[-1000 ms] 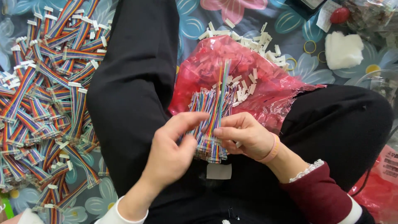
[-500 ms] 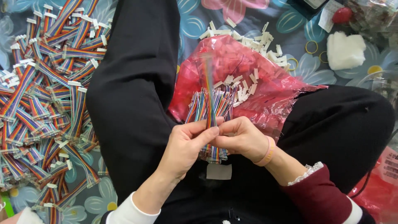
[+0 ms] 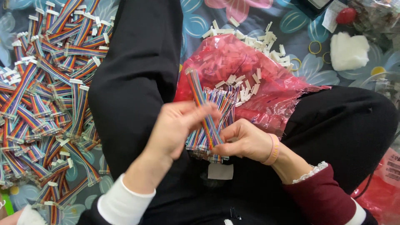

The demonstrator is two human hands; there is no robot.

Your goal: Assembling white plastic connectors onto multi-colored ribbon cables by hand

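Seen from above, a person sits cross-legged in black trousers on a floor cloth printed with blue flowers, both hands meeting over the lap. The left hand (image 3: pixel 177 125), in a white cuff, pinches one flat rainbow ribbon cable (image 3: pixel 203 108) between thumb and fingertips, fingers closed on it near its lower half. The cable is a narrow strip of parallel wires in red, orange, yellow, green, blue and purple; it stands nearly upright, leaning slightly to the left, with its top end free above the hands and its lower end at the right hand's fingertips. The right hand (image 3: pixel 246 139), with a pink band at the wrist and a dark red sleeve over a lace cuff, curls its fingers closed around a bundle of similar cables (image 3: pixel 212 125), gripping it near the bottom so the wires fan upward (their white connector tips show at the top). The single cable lies across the front of this bundle, touching it. Just behind the hands, resting on the lap, sits a crumpled red plastic bag (image 3: pixel 250 71) with small white connector housings (image 3: pixel 250 41) scattered on and beyond it. On the floor to the left lies a large heap of finished rainbow cables (image 3: pixel 41 96). At upper right are a white wad (image 3: pixel 349 51) and yellow rubber bands (image 3: pixel 315 47).
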